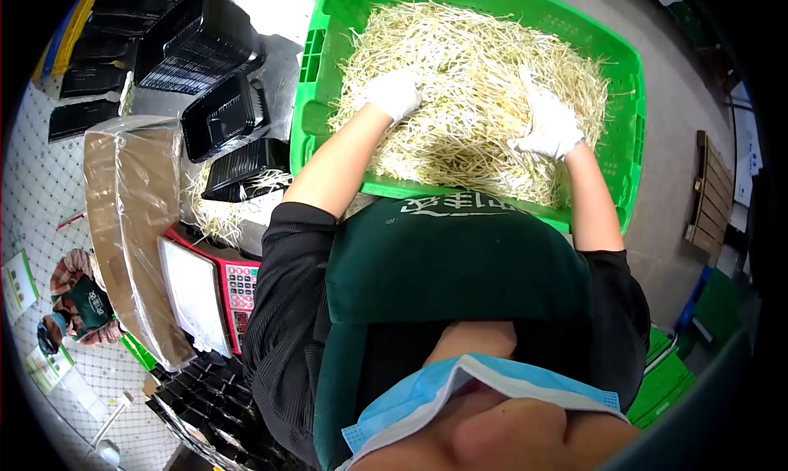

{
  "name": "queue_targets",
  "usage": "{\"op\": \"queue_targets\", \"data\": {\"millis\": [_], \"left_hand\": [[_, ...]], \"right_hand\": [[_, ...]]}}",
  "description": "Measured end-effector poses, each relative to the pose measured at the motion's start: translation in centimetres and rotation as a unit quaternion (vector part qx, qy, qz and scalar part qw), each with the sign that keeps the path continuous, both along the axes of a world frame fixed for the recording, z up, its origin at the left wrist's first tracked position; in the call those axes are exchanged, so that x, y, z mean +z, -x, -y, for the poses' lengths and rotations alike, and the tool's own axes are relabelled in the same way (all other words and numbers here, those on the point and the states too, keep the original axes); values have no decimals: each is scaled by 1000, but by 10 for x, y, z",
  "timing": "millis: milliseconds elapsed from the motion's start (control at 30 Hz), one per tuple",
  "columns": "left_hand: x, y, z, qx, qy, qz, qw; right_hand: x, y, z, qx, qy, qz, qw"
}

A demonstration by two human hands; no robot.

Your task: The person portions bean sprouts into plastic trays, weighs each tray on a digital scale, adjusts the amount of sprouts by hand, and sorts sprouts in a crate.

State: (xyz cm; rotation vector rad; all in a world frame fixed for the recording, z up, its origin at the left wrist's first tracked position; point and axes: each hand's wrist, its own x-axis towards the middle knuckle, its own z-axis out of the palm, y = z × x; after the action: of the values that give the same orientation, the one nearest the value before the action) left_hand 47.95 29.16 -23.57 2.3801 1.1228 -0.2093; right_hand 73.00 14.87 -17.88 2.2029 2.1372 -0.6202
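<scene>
Gloved hands point(552, 128) on sprouts point(464, 57), green crate point(630, 114)

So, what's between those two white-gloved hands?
The head view shows only heaped pale sprouts between the left hand and the right hand, inside the green crate.

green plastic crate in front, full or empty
Not empty: pale, stringy sprouts are heaped across most of the green plastic crate; depth cannot be told.

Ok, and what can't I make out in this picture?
All in the head view:
Left hand: fingertips hidden by the sprouts.
Green crate: floor covered by sprouts.
Red scale: display too small to read.
Distant person: hands too small to tell.
</scene>
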Motion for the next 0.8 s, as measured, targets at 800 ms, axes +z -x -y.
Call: {"op": "queue_targets", "data": {"millis": [800], "left_hand": [[91, 253, 33, 115, -218, 67, 967]], "right_hand": [[26, 35, -19, -50, 177, 68, 981]]}}
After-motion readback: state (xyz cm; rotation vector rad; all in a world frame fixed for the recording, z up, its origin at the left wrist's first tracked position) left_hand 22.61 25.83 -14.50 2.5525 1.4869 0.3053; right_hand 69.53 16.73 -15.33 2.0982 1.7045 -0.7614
